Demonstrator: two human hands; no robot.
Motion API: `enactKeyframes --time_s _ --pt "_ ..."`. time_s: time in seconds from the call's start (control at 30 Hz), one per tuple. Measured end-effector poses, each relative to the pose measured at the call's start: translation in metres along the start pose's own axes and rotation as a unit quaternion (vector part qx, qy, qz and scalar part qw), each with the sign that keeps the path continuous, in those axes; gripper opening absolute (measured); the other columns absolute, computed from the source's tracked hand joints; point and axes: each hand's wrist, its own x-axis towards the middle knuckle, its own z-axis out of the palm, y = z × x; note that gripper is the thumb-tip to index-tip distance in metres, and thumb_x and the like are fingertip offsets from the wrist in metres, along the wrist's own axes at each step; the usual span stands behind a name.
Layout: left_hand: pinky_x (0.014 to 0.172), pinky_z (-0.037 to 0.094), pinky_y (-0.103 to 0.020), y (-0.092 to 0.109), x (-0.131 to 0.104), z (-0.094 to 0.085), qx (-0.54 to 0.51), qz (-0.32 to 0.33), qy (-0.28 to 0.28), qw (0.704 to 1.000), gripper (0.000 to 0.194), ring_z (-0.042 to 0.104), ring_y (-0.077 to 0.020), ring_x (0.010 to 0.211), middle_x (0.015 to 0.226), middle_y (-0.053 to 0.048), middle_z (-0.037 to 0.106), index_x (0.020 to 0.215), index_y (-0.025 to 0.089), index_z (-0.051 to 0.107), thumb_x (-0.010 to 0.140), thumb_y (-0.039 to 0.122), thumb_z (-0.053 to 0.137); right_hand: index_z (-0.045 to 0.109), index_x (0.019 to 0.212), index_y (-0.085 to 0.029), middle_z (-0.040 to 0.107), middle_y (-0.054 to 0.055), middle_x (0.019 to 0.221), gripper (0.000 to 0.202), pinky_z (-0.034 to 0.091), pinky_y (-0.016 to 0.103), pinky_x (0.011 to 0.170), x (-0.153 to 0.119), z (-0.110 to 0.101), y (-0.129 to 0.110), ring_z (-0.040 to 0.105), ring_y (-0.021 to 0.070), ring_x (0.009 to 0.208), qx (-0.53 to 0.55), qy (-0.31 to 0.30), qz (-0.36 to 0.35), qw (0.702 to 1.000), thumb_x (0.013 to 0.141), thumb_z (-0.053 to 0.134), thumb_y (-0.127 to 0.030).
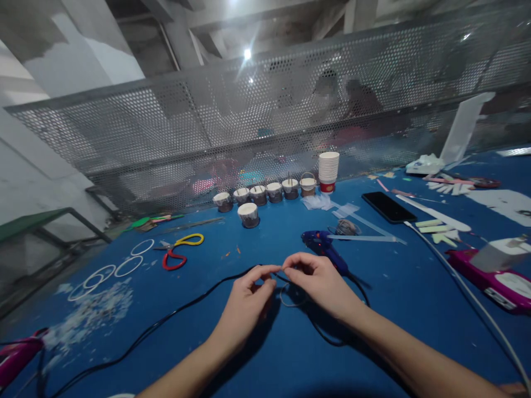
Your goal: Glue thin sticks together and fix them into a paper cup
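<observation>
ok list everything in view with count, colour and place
lidded-looking cups: seven, white tops, darker sides, six rowed, one nearer
cup stack: one, white, red base, back
scissors: one, yellow and red handles, left
white rings: several, left
scraps: many, pale, far left
glue gun: one, blue, centre right
twine: one bundle, greyish, beside gun
strips: several, translucent, near twine
phone: one, black, right
short sticks: several, pale green, near phone
power strips: two, magenta, left and right edges
plug: one, white, right
black cable: front
white cable: right
small clutter: uncountable, mixed, back right
table: one, blue, underneath
mesh: grey, back
thin ring: one, pale, by hands
left hand: one, bare, centre
right hand: one, bare, centre
</observation>
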Motion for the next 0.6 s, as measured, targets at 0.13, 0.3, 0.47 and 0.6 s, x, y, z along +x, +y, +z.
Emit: enactKeyframes --time_s 0.13,0.3,0.47,0.6 --pt "0.037 0.023 -0.017 -0.0024 0.0022 -0.0011 -0.015 -0.022 -0.017 0.999 0.028 0.030 -0.0054 0.038 0.043 0.009 0.038 0.093 0.015 0.065 0.070 0.030 0.058 0.064 0.073 -0.017 0.049 -0.003 0.061 0.012 0.032 0.023 0.052 -0.0005 -0.0022 -0.0022 0.041 0.0099 0.055 -0.056 0.017 -0.031 0.998 0.075 0.055 -0.024" --pt "0.037 0.021 -0.017 -0.0054 0.0038 -0.0036 -0.035 -0.030 -0.041 0.998 0.032 0.028 -0.0055 0.038 0.042 0.009 0.035 0.096 0.014 0.064 0.070 0.030 0.059 0.065 0.072 -0.017 0.053 -0.003 0.063 0.012 0.034 0.023 0.055 0.0005 -0.0021 -0.0010 0.044 0.0108 0.058 -0.062 0.018 -0.014 0.998 0.075 0.055 -0.024" --pt "0.037 0.020 -0.018 -0.0079 0.0055 -0.0061 -0.051 -0.028 -0.064 0.996 0.035 0.025 -0.0053 0.038 0.041 0.009 0.034 0.101 0.013 0.063 0.071 0.030 0.058 0.064 0.073 -0.017 0.056 -0.002 0.066 0.013 0.035 0.024 0.057 0.0019 -0.0023 0.0020 0.046 0.0114 0.061 -0.054 0.016 -0.008 0.998 0.076 0.055 -0.026" --pt "0.037 0.020 -0.018 -0.0069 0.0054 -0.0072 -0.051 -0.026 -0.074 0.996 0.032 0.024 -0.0047 0.037 0.041 0.009 0.034 0.099 0.013 0.064 0.072 0.028 0.058 0.064 0.073 -0.017 0.055 -0.002 0.065 0.015 0.034 0.024 0.056 0.0026 -0.0026 0.0024 0.046 0.0113 0.060 -0.051 0.015 0.005 0.999 0.076 0.054 -0.027"
